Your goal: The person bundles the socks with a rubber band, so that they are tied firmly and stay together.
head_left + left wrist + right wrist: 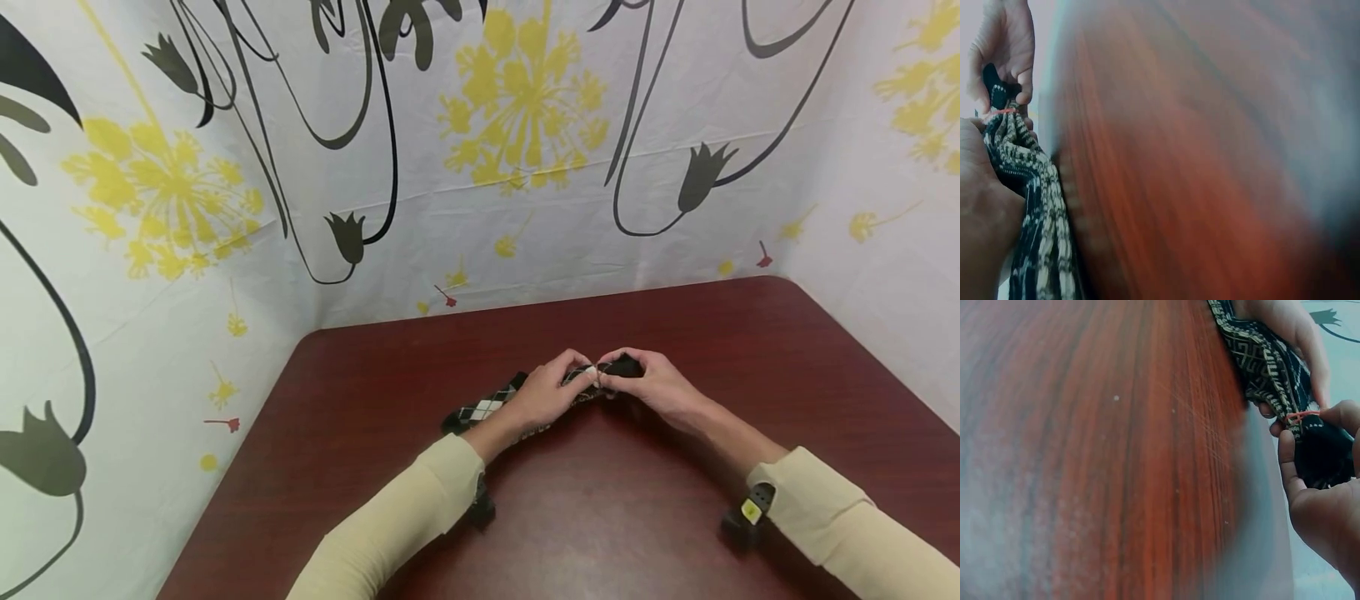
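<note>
A black-and-cream argyle sock (pixel 483 407) stretches between my two hands over the table, its reverse side showing loose patterned threads in the wrist views. A thin red band (pixel 1302 415) cinches it near one end; beyond the band the end is plain black. My left hand (pixel 546 393) grips the sock just behind the band, thumb on top and fingers beneath. On the other side my right hand (pixel 663 387) pinches at the band and the black end between thumb and fingers. The fingertips of both hands nearly meet there.
The dark red wooden table (pixel 360 500) spreads under both arms. White cloth (pixel 420 167) with yellow and grey flower prints hangs behind it and along the sides. A black wrist camera (pixel 750 512) sits below the right sleeve.
</note>
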Tool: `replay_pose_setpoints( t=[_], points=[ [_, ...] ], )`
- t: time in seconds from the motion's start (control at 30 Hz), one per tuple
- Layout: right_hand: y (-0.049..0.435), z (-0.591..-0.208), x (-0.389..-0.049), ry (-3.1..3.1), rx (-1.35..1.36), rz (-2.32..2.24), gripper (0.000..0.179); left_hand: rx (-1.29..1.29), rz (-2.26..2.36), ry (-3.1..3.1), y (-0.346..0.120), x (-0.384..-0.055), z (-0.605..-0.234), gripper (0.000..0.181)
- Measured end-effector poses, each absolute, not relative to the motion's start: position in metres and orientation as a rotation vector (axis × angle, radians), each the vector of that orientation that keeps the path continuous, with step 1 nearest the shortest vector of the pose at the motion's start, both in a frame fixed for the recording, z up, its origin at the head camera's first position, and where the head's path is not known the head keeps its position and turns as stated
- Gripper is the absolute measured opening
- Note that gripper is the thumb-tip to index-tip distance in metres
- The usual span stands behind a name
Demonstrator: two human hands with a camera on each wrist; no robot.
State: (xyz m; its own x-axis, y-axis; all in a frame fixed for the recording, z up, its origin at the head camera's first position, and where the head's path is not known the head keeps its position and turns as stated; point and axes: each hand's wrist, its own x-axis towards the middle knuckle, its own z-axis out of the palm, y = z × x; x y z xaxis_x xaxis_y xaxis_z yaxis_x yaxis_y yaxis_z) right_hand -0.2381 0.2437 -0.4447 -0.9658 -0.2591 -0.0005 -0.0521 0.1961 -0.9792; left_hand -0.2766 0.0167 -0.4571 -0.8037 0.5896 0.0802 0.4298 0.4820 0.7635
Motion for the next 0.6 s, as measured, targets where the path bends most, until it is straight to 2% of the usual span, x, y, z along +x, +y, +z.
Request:
replay_pose_setpoints(
  t=[0.27,0.43,0.6],
  points=[
    [0.253,-0.445,-0.235,2.348,-0.359,-1.801,0.038,0.993,1.041,2.482,0.014,-0.284,-0.445,0.049],
    [0.259,-0.444,-0.231,2.355,-0.443,-1.759,0.038,1.004,0.985,2.35,0.015,-0.288,-0.435,0.045],
    [0.263,-0.441,-0.225,2.358,-0.459,-1.695,0.053,1.052,1.024,2.255,0.014,-0.29,-0.43,0.036]
  ],
)
